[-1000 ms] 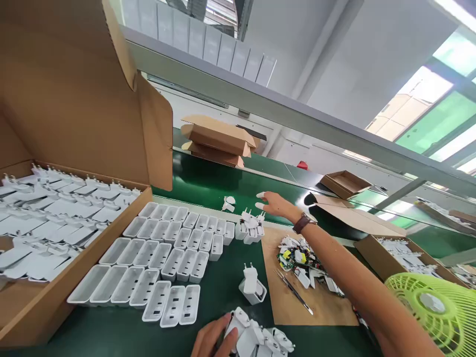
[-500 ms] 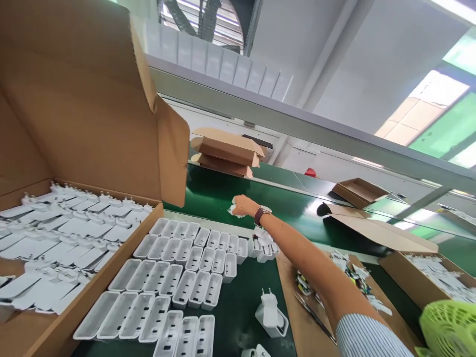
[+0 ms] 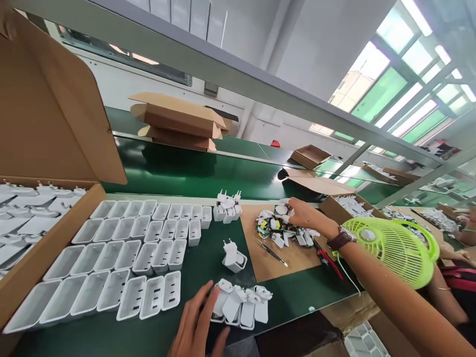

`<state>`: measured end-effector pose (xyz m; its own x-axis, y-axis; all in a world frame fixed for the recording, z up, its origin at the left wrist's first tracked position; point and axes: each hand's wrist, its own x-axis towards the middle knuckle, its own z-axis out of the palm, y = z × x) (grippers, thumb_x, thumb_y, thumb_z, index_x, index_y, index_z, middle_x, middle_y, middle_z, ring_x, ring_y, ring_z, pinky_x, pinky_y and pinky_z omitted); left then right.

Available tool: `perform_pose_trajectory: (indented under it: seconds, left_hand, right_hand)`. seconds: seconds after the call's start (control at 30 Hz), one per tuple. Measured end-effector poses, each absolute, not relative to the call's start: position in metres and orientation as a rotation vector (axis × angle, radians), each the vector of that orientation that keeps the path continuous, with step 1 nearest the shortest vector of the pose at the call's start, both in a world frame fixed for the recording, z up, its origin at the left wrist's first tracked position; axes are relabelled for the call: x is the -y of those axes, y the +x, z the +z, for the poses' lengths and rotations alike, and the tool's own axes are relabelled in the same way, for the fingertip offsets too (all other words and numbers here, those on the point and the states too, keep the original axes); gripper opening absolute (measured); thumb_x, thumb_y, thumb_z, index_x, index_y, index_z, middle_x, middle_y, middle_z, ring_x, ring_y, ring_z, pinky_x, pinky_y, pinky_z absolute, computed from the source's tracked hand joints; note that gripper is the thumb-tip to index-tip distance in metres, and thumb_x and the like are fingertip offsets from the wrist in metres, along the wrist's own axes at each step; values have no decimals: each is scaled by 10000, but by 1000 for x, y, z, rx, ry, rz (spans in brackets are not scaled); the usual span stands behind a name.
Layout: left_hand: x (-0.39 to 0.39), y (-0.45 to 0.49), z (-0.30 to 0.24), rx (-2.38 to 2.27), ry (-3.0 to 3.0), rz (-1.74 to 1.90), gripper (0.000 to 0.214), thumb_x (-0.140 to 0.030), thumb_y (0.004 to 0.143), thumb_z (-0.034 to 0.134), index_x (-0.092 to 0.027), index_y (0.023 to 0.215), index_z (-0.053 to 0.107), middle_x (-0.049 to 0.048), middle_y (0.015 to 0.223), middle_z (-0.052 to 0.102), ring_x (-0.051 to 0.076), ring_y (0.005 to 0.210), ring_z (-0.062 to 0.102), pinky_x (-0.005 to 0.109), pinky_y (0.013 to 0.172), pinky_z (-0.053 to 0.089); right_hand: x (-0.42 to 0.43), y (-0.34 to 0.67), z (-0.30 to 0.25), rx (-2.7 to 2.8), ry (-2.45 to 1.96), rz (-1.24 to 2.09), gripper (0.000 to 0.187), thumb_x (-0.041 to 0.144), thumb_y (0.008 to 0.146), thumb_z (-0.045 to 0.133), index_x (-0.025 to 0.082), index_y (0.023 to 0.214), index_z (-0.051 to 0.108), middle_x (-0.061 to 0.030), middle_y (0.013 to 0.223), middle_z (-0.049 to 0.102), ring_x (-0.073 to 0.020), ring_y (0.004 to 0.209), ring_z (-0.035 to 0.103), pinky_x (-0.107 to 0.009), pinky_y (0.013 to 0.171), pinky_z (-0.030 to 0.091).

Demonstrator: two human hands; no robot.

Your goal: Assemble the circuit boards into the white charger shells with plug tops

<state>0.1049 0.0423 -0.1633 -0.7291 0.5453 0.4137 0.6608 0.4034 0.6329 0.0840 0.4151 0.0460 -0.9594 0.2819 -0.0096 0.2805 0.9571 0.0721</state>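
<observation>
Item 1, left hand (image 3: 197,327): lying low at the near edge of the green table (image 3: 297,292). Its fingers (image 3: 203,302) are spreading apart, and their tips are touching the near side of the cluster of white charger parts (image 3: 241,305). Nothing is being gripped.

Item 2, cluster of white charger parts: lying on the table at the front centre, just in front of the single charger (image 3: 232,255), which is standing upright on its own.

Item 3, right hand (image 3: 303,215): reaching out over the far edge of the pile of circuit boards (image 3: 275,228), with a wristwatch (image 3: 340,239) showing on the wrist. The fingers are curling down towards the pile; whether they are pinching a piece cannot be told.

Item 4, pile of circuit boards: sitting on the cardboard sheet (image 3: 271,270), right of centre. The tweezers (image 3: 271,253) are lying on the sheet near the pile, and the red-handled cutters (image 3: 329,260) are lying to its right.

Item 5, empty white shells (image 3: 130,248): standing in rows, open side up, left of the single charger. A small group of plug pieces (image 3: 226,206) is standing at the far right end of the rows.

Item 6, open cardboard box (image 3: 48,233): sitting at the far left, holding white plug caps (image 3: 22,218).

Item 7, green fan (image 3: 390,248): sitting at the right, just beside the right forearm.
</observation>
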Motion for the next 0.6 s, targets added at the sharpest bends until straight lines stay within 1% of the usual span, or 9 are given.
perform_pose_trajectory:
  seconds: [0.07,0.13,0.2,0.23,0.3,0.37,0.43,0.5,0.6]
  left_hand:
    - [-39,100,-149,2547,-1169,-1193,672,-277,1042,500,-343,1650,221,114,1598,484,344,1356,594,425,929,641]
    - [-37,96,-137,2580,-1209,-1182,697,-259,1043,485,-325,1660,168,129,1629,434,339,1408,547,424,981,617]
    - [-37,92,-127,2609,-1229,-1213,724,-235,1041,476,-328,1664,120,132,1630,425,323,1432,523,436,1037,586]
    - [-37,92,-124,2625,-1246,-1244,734,-233,1040,477,-332,1664,104,132,1613,445,315,1428,527,446,1057,570]
    - [-36,92,-119,2669,-1275,-1312,752,-240,1034,493,-340,1660,90,133,1553,506,307,1398,552,463,1070,552]
    - [-33,93,-114,2752,-1268,-1347,775,-254,1019,527,-352,1656,97,129,1490,550,301,1336,598,446,1027,571]
    - [-31,93,-108,2829,-1256,-1353,819,-276,988,585,-366,1653,117,124,1483,542,293,1265,642,404,955,597]
    - [-29,90,-98,2855,-1298,-1333,860,-302,939,658,-395,1642,173,105,1515,516,275,1175,681,362,886,608]
    - [-31,80,-81,2841,-1440,-1289,774,-331,897,721,-422,1577,363,52,1472,572,223,1000,708,314,820,596]
  right_hand:
    - [-402,112,34,-3133,426,51,337,111,774,628,163,1101,692,-155,1182,682,-315,1082,648,-400,930,514]
    - [-379,143,23,-3140,399,-115,348,245,875,642,184,1217,664,-143,1185,686,-303,1053,662,-424,920,541]
    - [-351,174,8,-3000,343,-504,562,450,903,701,229,1402,568,-71,1003,721,-246,836,694,-381,778,587]
    - [-337,188,-2,-2877,255,-669,725,514,872,748,239,1491,489,-58,988,727,-239,815,704,-371,757,600]
    - [-311,209,-23,-2794,96,-859,967,559,793,833,271,1585,359,-92,1134,724,-260,916,729,-388,835,616]
    - [-293,217,-44,-2851,-55,-958,1027,564,773,854,294,1606,317,-161,1349,641,-316,1143,689,-433,959,594]
    - [-283,215,-59,-2976,-132,-1036,1020,576,768,855,292,1596,330,-194,1431,577,-354,1272,615,-486,1023,563]
    - [-279,207,-68,-3064,-163,-1124,934,578,780,844,281,1548,404,-185,1361,619,-343,1220,630,-499,992,573]
    - [-280,195,-72,-3082,-265,-1283,527,511,911,741,284,1367,604,-120,1143,707,-263,1016,674,-419,870,598]
